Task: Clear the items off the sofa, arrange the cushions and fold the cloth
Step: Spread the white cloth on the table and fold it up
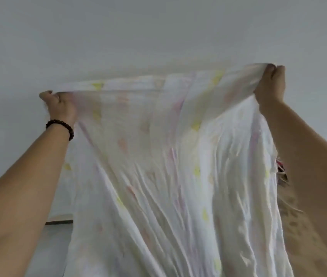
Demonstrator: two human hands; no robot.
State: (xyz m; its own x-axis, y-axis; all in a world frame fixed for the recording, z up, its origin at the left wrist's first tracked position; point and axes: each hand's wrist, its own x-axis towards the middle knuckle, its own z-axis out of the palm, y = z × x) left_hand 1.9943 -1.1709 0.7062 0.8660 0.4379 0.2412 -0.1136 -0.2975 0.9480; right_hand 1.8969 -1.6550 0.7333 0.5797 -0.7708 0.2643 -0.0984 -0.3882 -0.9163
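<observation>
Wall: plain, pale, behind everything toward 12 o'clock.
Cloth: white, faint pink and yellow marks, held mid-air at centre, hanging crumpled toward 6 o'clock.
Top edge: stretched from 9 to 2 o'clock between both grips, higher at the right; bringing the corners together probably next.
Right hand: 2 o'clock, fingers curled round a bunched corner.
Left hand: 9 o'clock, pinching the other corner.
Bracelet: dark beads, left wrist.

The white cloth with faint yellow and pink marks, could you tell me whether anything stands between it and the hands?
Nothing visible does: the left hand and the right hand each grip the top edge of the thin white patterned cloth directly.
</observation>
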